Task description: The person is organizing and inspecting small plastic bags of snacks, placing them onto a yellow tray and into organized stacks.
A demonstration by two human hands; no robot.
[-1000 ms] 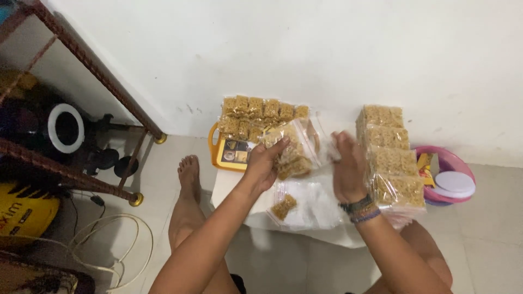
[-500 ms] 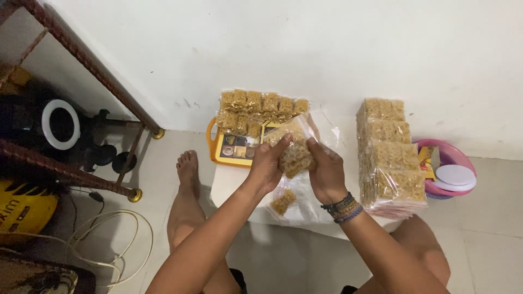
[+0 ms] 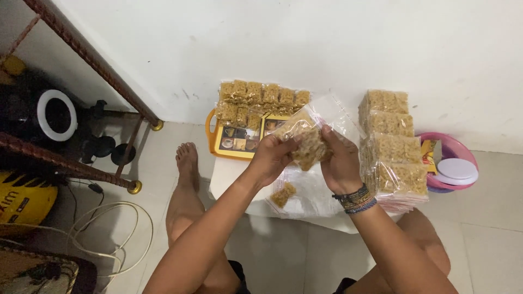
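Note:
Both of my hands hold one clear plastic bag [image 3: 316, 122] with golden-brown crispy snack squares inside, lifted above a small white table [image 3: 229, 179]. My left hand [image 3: 275, 158] grips the bag's left side, and my right hand [image 3: 339, 163] grips its right side. One loose snack square [image 3: 283, 194] lies in a clear bag on the table below my hands. To the right stands a stack of filled snack bags [image 3: 392, 144]. More filled bags [image 3: 256, 103] rest on a yellow tray [image 3: 218, 147] at the back left.
A pink bowl [image 3: 455, 149] with a white lid [image 3: 456, 170] sits on the floor at the right. A dark metal rack [image 3: 81, 163], a white ring light [image 3: 54, 115], a yellow appliance [image 3: 24, 204] and loose white cables [image 3: 109, 239] are at the left. My bare foot [image 3: 188, 163] rests beside the table.
My right hand came in from the right and took hold of the bag with my left. Both hands then raised the bag slightly.

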